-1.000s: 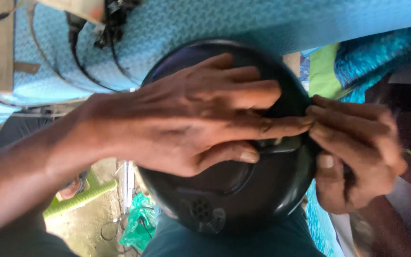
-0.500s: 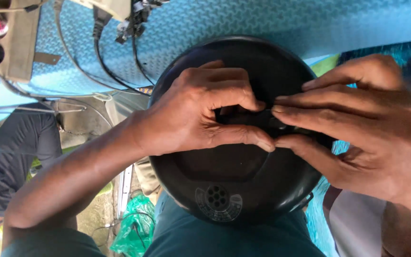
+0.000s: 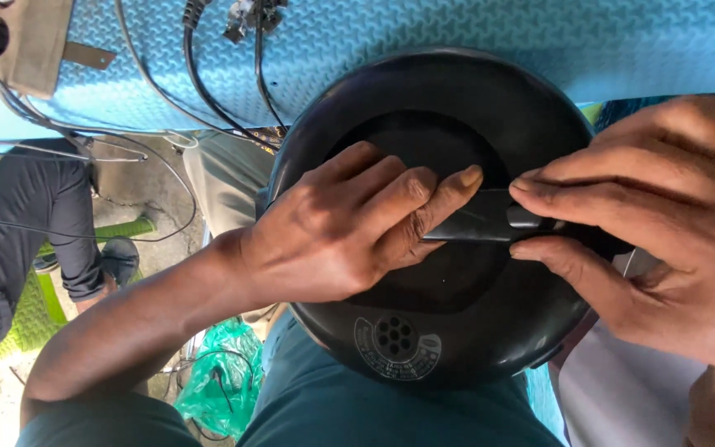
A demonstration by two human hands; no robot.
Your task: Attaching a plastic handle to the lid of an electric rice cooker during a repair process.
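Observation:
A round black appliance lid [image 3: 432, 91] with a vent [image 3: 396, 335] near its front edge rests on my lap, against a blue textured table [image 3: 473, 33]. A black handle bar [image 3: 477, 223] lies across the lid's middle. My left hand [image 3: 341, 228] lies flat on the lid with its fingertips on the bar's left end. My right hand [image 3: 655, 232] pinches the bar's right end between thumb and fingers.
Black cables [image 3: 200, 91] hang over the blue table's edge, and a beige socket box [image 3: 22, 41] sits at its top left. Another person's dark-sleeved arm [image 3: 18, 223] is at the left. A green plastic bag [image 3: 221, 385] lies on the floor below.
The view has pulled back a little. My left hand has slid left and flattened, uncovering the handle bar. My right hand has moved to pinch the bar's right end.

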